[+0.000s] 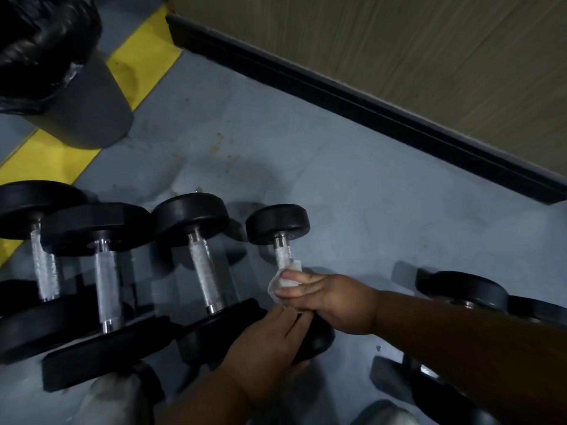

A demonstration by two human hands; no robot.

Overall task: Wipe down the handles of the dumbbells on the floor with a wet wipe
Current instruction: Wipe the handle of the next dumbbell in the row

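The right hand (322,297) pinches the wet wipe (283,282) round the small dumbbell's handle (282,251); the left hand (270,342) presses its near head flat-fingered. Released, the dumbbell may roll.

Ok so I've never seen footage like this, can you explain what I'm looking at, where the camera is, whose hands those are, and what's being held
This is one picture from a camera worn on a person's head, looking down at their own bare hands; there is no robot. On the grey floor lies a row of black dumbbells with metal handles. The right hand grips a white wet wipe wrapped around the handle of the small dumbbell. The left hand rests on that dumbbell's near end, seemingly steadying it. To the left lie three larger dumbbells, with more at the right edge. A dark bin stands at top left, by a yellow floor stripe.
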